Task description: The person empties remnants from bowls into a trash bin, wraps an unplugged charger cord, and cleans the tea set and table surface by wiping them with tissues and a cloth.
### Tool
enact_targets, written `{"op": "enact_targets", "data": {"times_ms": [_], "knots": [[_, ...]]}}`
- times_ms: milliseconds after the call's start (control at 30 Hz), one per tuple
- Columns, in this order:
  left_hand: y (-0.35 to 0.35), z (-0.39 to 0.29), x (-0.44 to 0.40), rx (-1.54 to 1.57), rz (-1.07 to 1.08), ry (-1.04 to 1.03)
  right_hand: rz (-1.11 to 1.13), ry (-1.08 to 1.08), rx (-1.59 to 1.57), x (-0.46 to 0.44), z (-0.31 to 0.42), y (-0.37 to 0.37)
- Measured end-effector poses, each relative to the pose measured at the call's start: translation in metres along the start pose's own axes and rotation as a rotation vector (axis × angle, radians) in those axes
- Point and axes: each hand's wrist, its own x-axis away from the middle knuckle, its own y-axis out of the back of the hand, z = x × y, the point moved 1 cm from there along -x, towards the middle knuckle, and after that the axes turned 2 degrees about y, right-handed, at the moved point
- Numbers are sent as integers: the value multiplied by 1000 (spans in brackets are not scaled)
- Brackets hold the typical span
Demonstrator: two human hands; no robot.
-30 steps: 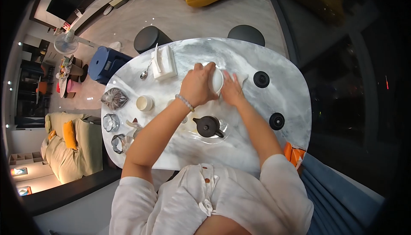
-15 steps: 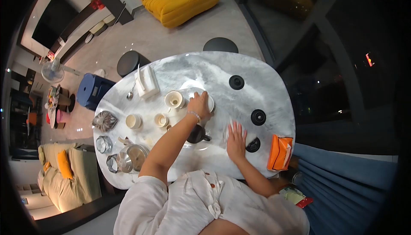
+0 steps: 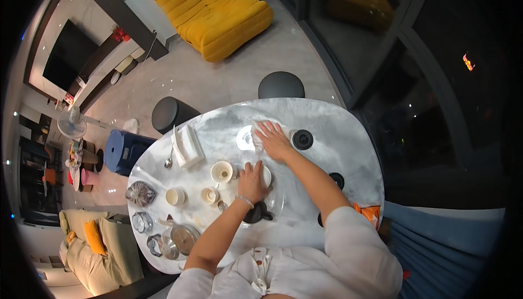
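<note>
My left hand (image 3: 253, 184), wearing a bracelet, has its fingers curled on a white round dish (image 3: 267, 176), which it partly covers. Under my flat right hand (image 3: 274, 141) lies a white tissue (image 3: 258, 139), pressed to the tabletop beyond the dish, beside a bright glare spot. Just left of my left hand stand a cream cup (image 3: 222, 172) and a smaller cream cup (image 3: 210, 195). A dark teapot-like vessel with a handle (image 3: 258, 212) sits close to my left wrist. It stands by the edge of a clear tray (image 3: 280, 203).
The marble table (image 3: 321, 119) also bears a tissue box (image 3: 188, 146), a black disc (image 3: 303, 139), a glass pot (image 3: 182, 239), another cup (image 3: 175, 196) and an orange packet (image 3: 370, 214) partly behind my right arm. Dark stools (image 3: 281, 85) stand beyond the far edge.
My right hand has slid the tissue from the near right of the table to the far middle. My left hand stays at the white dish. The view has tilted up.
</note>
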Motion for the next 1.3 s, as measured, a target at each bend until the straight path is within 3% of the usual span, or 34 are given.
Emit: {"op": "enact_targets", "data": {"times_ms": [200,267,467,600,667,733,800,867,1000,1033,1067,1133,1200,1267,1300], "knots": [[23,-18,11,78,-25,-51,73,-213,23,-51,-74,9],[35,-23,22,128,-32,22,55,-328,31,-33,-112,21],[64,-21,92,300,-324,15,-4,-626,93,103,-176,58],[50,-1,160,364,-417,140,-46,-898,30,164,-177,66],[24,14,192,435,-427,243,92,-956,61,151,-153,61],[0,22,209,505,-431,351,137,-801,44,141,-117,46],[-20,25,216,798,-390,492,158,-650,51,134,-71,33],[-23,21,211,829,-422,442,138,-607,125,135,-25,11],[-36,7,190,1742,146,859,103,-313,150,171,82,-13],[-39,-2,181,1881,255,993,250,-237,232,183,111,-6],[-43,-9,174,2011,371,1130,149,-215,-12,197,127,-17],[-60,-19,162,2117,279,1153,86,-221,-118,210,127,-12],[-76,-22,147,2217,195,1169,100,-171,11,204,102,-7],[-88,-20,143,2340,128,951,-63,-319,-60,185,59,-4],[-85,-26,143,2349,108,908,-20,-405,12,173,37,2]]}}
